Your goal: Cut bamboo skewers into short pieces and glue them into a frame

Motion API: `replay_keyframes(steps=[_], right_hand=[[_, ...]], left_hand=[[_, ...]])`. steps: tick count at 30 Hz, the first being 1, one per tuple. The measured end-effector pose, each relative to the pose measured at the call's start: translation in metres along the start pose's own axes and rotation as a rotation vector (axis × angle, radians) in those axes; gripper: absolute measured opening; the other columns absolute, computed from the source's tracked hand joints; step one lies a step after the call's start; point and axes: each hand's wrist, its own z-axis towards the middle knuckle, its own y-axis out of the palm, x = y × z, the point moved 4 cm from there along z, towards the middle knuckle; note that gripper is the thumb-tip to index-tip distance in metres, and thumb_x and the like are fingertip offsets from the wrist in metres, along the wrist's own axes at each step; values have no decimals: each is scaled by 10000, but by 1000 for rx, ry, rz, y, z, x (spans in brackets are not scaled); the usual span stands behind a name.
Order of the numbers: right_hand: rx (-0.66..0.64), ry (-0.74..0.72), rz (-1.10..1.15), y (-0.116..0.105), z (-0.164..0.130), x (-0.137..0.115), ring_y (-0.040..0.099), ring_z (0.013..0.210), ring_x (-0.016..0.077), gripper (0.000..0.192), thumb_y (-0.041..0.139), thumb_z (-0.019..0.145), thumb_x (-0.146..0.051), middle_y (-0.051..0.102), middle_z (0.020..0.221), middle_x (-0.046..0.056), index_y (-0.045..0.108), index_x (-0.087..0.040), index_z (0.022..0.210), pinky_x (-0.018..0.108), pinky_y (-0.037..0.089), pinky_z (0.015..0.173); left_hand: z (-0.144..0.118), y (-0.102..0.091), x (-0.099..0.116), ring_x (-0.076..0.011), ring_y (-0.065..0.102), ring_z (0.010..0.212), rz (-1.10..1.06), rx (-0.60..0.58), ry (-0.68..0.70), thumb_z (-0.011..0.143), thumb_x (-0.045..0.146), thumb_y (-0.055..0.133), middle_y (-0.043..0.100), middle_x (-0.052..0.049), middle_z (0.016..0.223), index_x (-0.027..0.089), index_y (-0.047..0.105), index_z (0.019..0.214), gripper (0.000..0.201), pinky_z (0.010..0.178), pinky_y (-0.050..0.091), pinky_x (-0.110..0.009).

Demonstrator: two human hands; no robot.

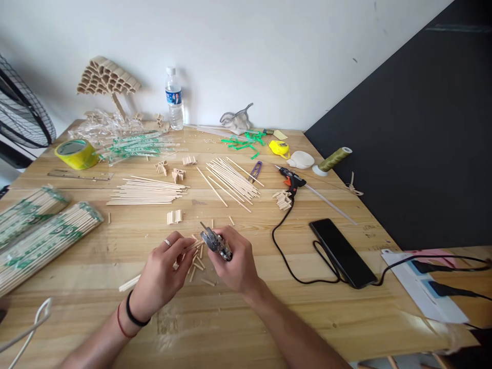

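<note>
Your right hand clamps cutter at table's near-centre; left hand pinches stick into blades. Fingertips close — nick likely; offcuts may fly.

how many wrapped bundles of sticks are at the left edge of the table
2: one bundle at the far left edge, a larger bundle just right of it. More may lie out of frame.

Water bottle by the wall, yellow tape roll, glue gun, black phone, green thread spool, ruler on the wooden surface
</note>
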Motion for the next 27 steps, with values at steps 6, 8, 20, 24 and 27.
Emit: replay_keyframes(steps=[6,8,20,24,27], right_hand=[[-7,1,8,0,0,0,700,869,246,162,622,830,-165,744,910,67,638,-229,979,350,538,776],[-13,-2,9,0,0,1,696,867,245,174,614,826,-153,741,911,70,639,-223,983,353,538,780],[-27,-4,13,0,0,0,684,865,241,189,609,825,-143,743,924,69,644,-224,992,353,534,788],[-32,-5,9,0,1,-1,681,867,239,174,606,839,-146,742,926,66,642,-228,988,350,530,787],[-39,-4,9,0,1,-1,682,874,239,175,606,838,-141,742,929,66,643,-225,986,347,528,789]], left_hand=[[0,-1,1,-91,515,616,-4,-3,5,1028,148,546,532,7,827,184,650,1013,110,568,429,-187],[0,-1,1,-91,511,619,-12,-9,0,1028,146,544,526,9,826,184,647,1008,111,569,430,-184],[1,0,-1,-97,487,609,-26,-22,-36,1027,173,546,512,3,810,182,654,997,113,542,412,-194],[0,-1,-1,-98,487,606,-34,-23,-39,1026,182,550,508,5,808,184,654,997,108,537,404,-196],[0,-1,-2,-97,479,600,-31,-21,-40,1022,178,556,503,10,803,184,652,989,101,535,395,-200]])
